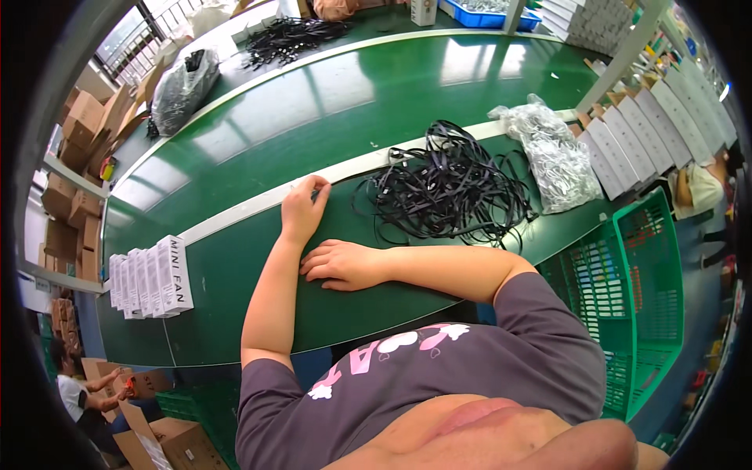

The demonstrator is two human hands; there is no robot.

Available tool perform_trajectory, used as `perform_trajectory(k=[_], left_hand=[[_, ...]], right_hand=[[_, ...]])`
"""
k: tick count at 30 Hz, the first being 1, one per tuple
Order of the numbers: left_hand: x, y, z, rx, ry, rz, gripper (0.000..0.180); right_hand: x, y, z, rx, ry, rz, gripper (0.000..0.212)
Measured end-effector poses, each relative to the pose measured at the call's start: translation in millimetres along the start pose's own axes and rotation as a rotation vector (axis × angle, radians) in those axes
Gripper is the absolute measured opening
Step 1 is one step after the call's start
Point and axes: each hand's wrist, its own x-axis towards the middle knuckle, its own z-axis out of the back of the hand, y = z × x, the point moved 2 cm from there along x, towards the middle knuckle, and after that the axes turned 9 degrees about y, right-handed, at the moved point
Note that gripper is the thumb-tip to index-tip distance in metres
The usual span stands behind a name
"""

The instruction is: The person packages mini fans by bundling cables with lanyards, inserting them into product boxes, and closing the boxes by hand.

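Observation:
My left hand [304, 208] rests at the white strip [258, 200] along the green table, its fingers loosely curled, with a gap between thumb and fingers and nothing visible in it. Palm down on the green surface [235, 274], my right hand [345, 265] lies close by with its fingers a little apart, holding nothing. A tangled heap of black cords [450, 188] with small pale ends sits to the right of both hands. Beyond it lies a clear plastic bag [552, 160] of small shiny pieces.
A row of small white boxes [153, 278] stands at the left. White boxes [638, 133] line the right, above a green crate [654, 290]. More black cords [290, 41] and a blue tray [493, 14] are across the belt. A person [86, 392] handles cartons at lower left.

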Motion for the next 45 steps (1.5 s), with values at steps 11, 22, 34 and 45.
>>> perform_trajectory(k=[11,22,34,45], left_hand=[[-3,-1,5,0.0,0.009,0.065,0.019],[-4,-5,2,0.06,-0.009,0.032,0.021],[-2,-9,5,0.07,0.057,0.06,0.023],[-1,-3,3,0.038,0.051,0.048,0.022]], right_hand=[[-1,-2,0,-0.048,0.008,-0.008,0.031],[-2,-3,-2,-0.032,-0.002,-0.006,0.031],[-1,-3,-4,0.003,-0.015,0.018,0.03],[-2,-5,-2,0.001,0.011,-0.011,0.031]])
